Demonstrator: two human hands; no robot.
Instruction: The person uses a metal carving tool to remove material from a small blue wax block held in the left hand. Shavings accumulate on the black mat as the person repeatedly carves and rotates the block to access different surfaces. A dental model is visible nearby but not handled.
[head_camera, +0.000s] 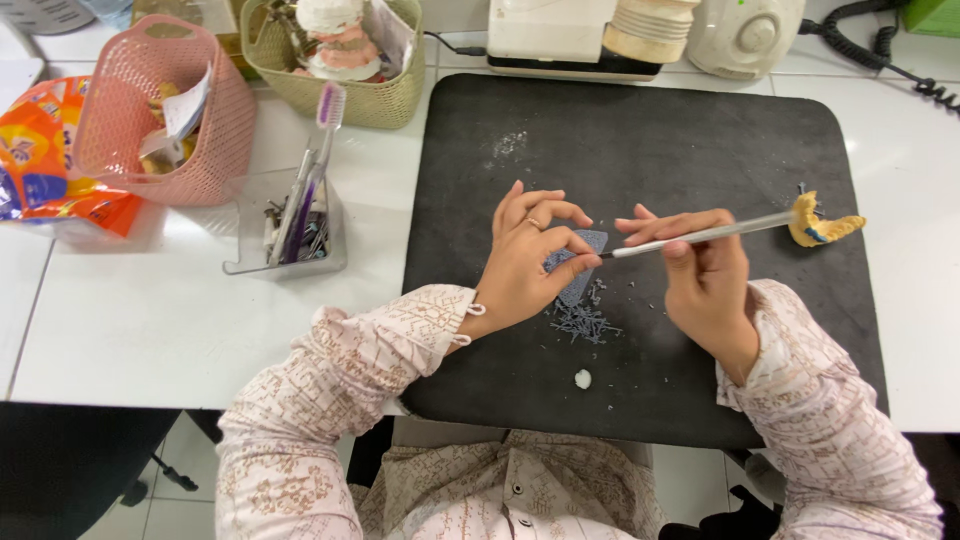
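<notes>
At the centre of the frame we see a small flat grey-blue wax piece (580, 262) held tilted above a dark mat, scraps below it. A slim silver tool (700, 236) lies almost level, its tip touching the piece's right edge.

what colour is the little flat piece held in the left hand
Blue-grey. The head view shows the flat piece pinched in the left hand, matching the shavings below.
</notes>
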